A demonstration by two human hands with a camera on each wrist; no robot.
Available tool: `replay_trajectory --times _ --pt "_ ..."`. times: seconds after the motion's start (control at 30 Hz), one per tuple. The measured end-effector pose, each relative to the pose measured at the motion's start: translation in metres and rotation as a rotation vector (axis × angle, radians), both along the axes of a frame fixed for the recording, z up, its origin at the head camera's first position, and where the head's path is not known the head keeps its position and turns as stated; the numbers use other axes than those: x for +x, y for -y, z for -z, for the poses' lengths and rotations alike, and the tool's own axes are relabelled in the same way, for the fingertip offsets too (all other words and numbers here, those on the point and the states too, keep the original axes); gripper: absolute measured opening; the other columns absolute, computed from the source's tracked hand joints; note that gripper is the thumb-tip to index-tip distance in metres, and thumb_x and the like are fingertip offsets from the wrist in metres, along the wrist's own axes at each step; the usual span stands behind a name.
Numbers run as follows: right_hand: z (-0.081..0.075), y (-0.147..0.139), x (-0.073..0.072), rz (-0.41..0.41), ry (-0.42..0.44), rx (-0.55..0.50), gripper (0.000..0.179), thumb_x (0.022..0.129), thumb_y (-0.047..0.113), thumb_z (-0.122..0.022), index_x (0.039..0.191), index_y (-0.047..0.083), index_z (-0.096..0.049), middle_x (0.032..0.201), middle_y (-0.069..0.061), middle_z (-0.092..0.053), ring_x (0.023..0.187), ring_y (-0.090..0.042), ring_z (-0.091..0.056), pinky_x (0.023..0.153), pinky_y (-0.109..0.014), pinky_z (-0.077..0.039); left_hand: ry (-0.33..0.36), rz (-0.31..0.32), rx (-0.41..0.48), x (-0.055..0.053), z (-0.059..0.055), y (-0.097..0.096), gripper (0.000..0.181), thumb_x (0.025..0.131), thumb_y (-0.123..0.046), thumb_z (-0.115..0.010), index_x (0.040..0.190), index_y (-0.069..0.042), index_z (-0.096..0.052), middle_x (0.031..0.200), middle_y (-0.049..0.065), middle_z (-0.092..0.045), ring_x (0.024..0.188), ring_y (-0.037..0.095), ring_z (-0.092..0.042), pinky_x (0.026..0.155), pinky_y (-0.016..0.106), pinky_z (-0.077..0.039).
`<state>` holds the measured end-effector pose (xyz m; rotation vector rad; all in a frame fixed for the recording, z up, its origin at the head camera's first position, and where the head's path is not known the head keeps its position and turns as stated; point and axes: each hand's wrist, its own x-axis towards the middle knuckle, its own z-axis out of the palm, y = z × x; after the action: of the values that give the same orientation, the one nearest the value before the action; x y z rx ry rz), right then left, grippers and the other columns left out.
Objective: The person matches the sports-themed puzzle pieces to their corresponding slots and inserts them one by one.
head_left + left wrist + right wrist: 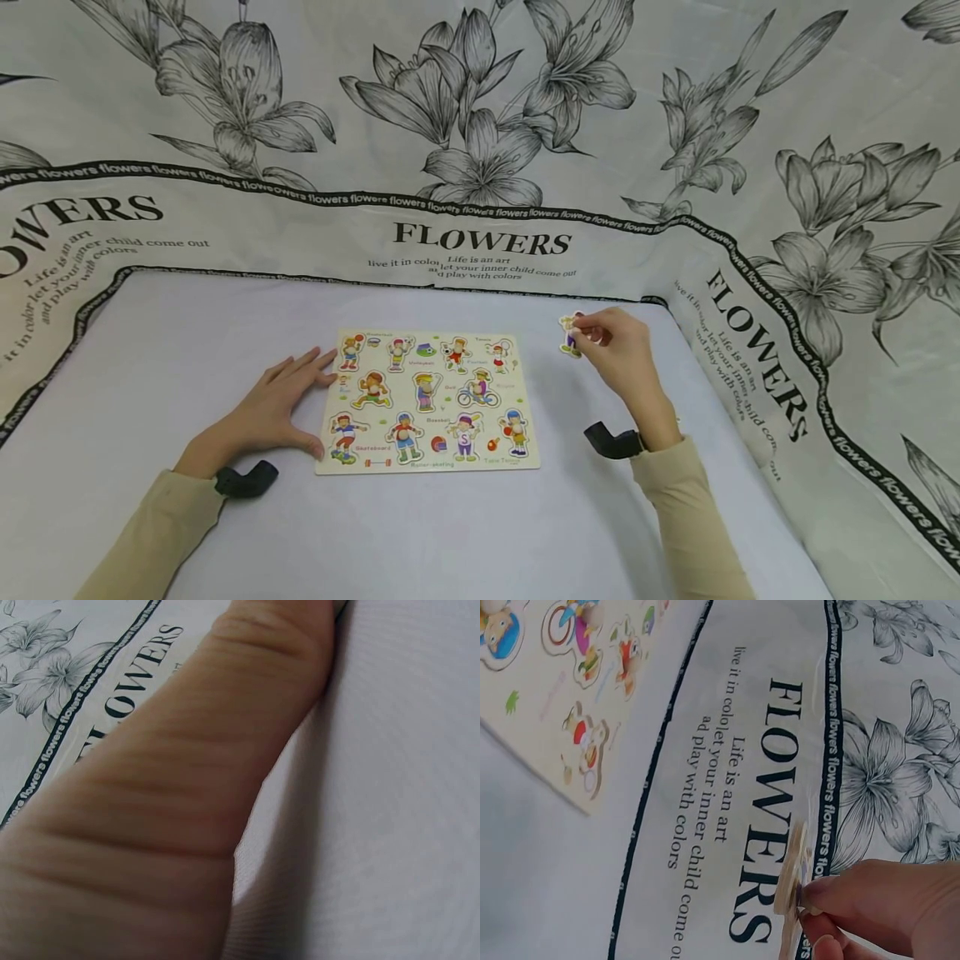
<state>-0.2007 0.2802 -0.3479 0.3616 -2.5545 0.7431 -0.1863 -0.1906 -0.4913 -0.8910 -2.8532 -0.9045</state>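
A pale wooden puzzle board [442,421] with several cut-out sports figures lies flat on the white table. Along its left edge rests my left hand [277,408], fingers spread, with fingertips and thumb at the board's side. Off the board's upper right, my right hand [618,342] pinches a small figure-shaped puzzle piece [568,333] between thumb and fingers. The right wrist view shows this wooden piece [791,877] edge-on, held above the table; its printed face is mostly hidden there. The left wrist view shows mainly skin of the left hand [172,765].
White cloth covers the table [420,533]. Behind and to the sides stands a fabric screen [480,242] printed with flowers and lettering. Each wrist carries a black camera mount, one at the left wrist [247,481] and one at the right [611,442].
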Motion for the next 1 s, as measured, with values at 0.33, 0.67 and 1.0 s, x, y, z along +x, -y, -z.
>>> replay_trajectory --times 0.33,0.67,1.0 --pt "-0.005 0.029 0.019 -0.076 0.026 -0.037 0.010 0.082 -0.001 -0.077 0.091 0.000 -0.076 0.078 -0.007 -0.063 0.067 -0.020 -0.054 0.058 -0.024 -0.044 -0.008 0.005 0.002 0.000 0.000 0.000 0.118 0.049 -0.075 -0.081 0.140 -0.007 -0.050 0.162 0.010 -0.028 0.149 0.037 -0.015 0.117 0.060 -0.012" --pt "0.000 0.055 0.029 -0.172 0.062 -0.061 0.008 0.083 -0.001 -0.077 0.090 0.001 -0.075 0.081 -0.005 -0.064 0.070 -0.019 -0.054 0.060 -0.030 -0.047 -0.001 0.003 0.006 0.000 -0.001 0.000 0.119 0.049 -0.075 -0.081 0.141 -0.006 -0.049 0.162 0.010 -0.027 0.150 0.037 -0.015 0.117 0.060 -0.011" --pt "0.018 0.072 0.033 -0.291 0.117 -0.063 0.007 0.083 -0.002 -0.075 0.089 0.001 -0.075 0.082 -0.003 -0.065 0.069 -0.020 -0.056 0.059 -0.030 -0.049 -0.003 0.009 0.008 0.000 0.000 0.001 0.119 0.049 -0.074 -0.082 0.141 -0.006 -0.049 0.162 0.010 -0.027 0.150 0.037 -0.014 0.117 0.060 -0.012"
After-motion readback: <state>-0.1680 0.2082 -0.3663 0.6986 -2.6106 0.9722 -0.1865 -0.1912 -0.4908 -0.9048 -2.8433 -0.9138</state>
